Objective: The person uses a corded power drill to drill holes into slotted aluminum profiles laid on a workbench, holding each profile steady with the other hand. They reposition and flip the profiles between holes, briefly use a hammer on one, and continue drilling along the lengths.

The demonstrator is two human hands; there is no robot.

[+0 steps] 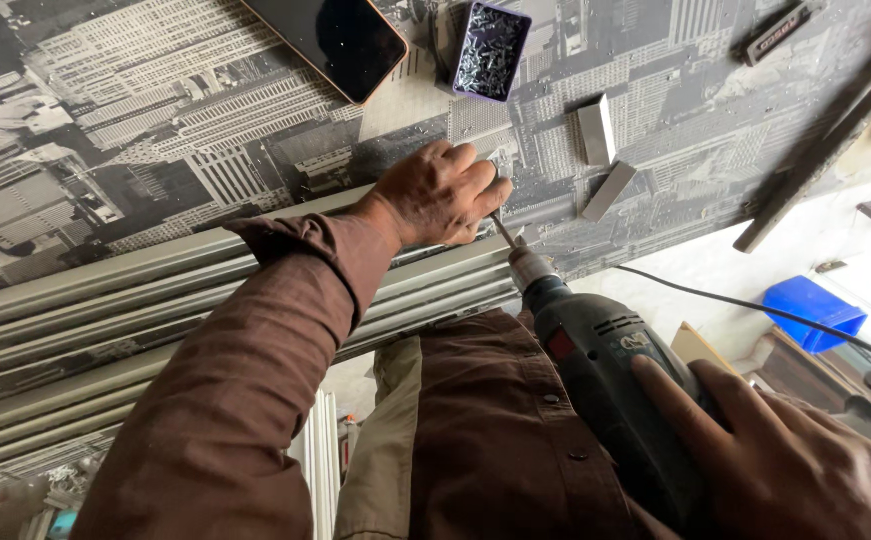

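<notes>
Your right hand sits at about four o'clock in the view, its grip wrapped tight around the body of the grey electric drill. The drill points up toward eleven o'clock, and its bit runs to the edge of the table, which is covered with a black-and-white city print.

Your left hand is near the centre, at the tip of the bit. Its fingers are curled together around the bit's end, pinching there; whether a screw sits between them cannot be told. The hand rests on the grey metal rails that run along the table edge toward eight o'clock.

At twelve o'clock stands a small purple box of screws, with a dark phone just beside it at eleven o'clock. Two short grey metal pieces lie at one o'clock. A black cable trails toward three o'clock, passing a blue bin.
</notes>
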